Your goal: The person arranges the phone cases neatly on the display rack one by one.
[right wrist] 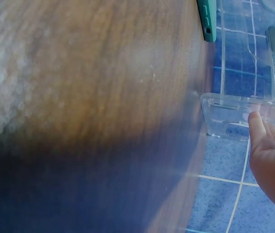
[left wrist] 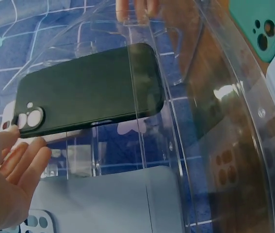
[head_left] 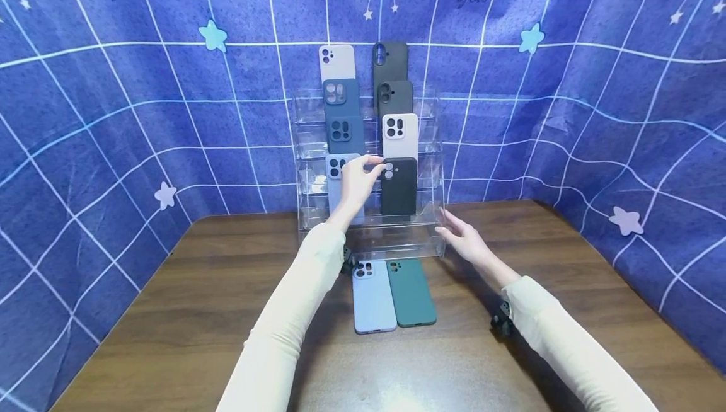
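In the head view my left hand point(head_left: 358, 184) pinches the upper left corner of a black phone case point(head_left: 400, 188) on the lowest filled tier of a clear stepped display rack point(head_left: 368, 249). The left wrist view shows thumb and fingertips at that case's camera-hole corner point(left wrist: 86, 94). Beside it, partly behind my left wrist, stands a light blue phone case point(left wrist: 113, 199). My right hand point(head_left: 464, 240) touches the rack's right side, its fingers fairly straight against the clear panel point(right wrist: 224, 116). A light blue case point(head_left: 374, 298) and a green case point(head_left: 412, 292) lie flat before the rack.
Higher tiers hold two columns of cases: a white one point(head_left: 337, 62) above dark blue ones point(head_left: 342, 100) at left, dark ones point(head_left: 391, 65) above a white one point(head_left: 400, 138) at right. A blue gridded cloth point(head_left: 170, 84) hangs behind the wooden table point(head_left: 244, 286).
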Demonstrator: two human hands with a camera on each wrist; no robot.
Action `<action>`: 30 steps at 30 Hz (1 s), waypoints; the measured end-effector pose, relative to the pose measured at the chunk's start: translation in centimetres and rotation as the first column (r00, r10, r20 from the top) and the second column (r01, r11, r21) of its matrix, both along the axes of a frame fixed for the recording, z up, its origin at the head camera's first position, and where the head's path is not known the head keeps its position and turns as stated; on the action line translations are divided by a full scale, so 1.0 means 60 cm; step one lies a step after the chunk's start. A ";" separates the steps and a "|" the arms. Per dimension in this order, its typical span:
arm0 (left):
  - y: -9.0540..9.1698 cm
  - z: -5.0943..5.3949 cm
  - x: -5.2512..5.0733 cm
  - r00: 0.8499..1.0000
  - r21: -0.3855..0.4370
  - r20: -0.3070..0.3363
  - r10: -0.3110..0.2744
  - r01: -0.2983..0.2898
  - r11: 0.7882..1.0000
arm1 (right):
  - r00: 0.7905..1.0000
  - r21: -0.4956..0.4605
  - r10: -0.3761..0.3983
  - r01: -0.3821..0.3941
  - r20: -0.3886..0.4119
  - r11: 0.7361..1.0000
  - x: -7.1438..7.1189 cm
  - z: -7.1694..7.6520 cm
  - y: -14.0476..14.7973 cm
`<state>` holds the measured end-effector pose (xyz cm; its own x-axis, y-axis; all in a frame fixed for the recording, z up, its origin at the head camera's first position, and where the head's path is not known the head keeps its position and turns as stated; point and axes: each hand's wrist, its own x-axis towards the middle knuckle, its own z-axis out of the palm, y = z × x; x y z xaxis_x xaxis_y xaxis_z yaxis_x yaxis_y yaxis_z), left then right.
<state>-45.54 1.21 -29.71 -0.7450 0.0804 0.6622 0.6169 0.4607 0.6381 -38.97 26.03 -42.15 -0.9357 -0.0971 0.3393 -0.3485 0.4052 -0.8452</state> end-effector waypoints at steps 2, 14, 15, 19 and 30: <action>-0.005 0.000 0.001 1.000 0.009 0.003 -0.020 0.019 1.000 | 1.000 -0.004 -0.005 0.005 0.007 1.000 -0.001 0.001 -0.002; -0.045 -0.019 0.008 0.998 0.027 0.045 -0.049 0.048 0.999 | 1.000 0.035 -0.003 0.003 -0.002 0.999 -0.001 0.006 -0.005; -0.048 -0.022 0.010 0.997 0.025 0.050 -0.052 0.051 0.998 | 1.000 0.046 -0.007 0.007 -0.005 0.999 0.000 0.005 -0.005; -0.061 -0.033 0.021 0.995 0.019 0.068 -0.069 0.068 0.998 | 1.000 0.061 -0.010 0.010 -0.008 0.998 0.000 0.002 -0.003; -0.093 -0.088 0.061 0.985 -0.098 0.142 -0.095 0.110 0.989 | 0.999 0.051 -0.016 0.015 0.031 0.999 0.009 0.009 -0.004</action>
<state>-41.91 -4.38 -34.99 -0.8120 0.2249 0.5385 0.5747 0.4685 0.6709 -38.42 25.77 -41.61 -0.9472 -0.0987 0.3051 -0.3158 0.4528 -0.8338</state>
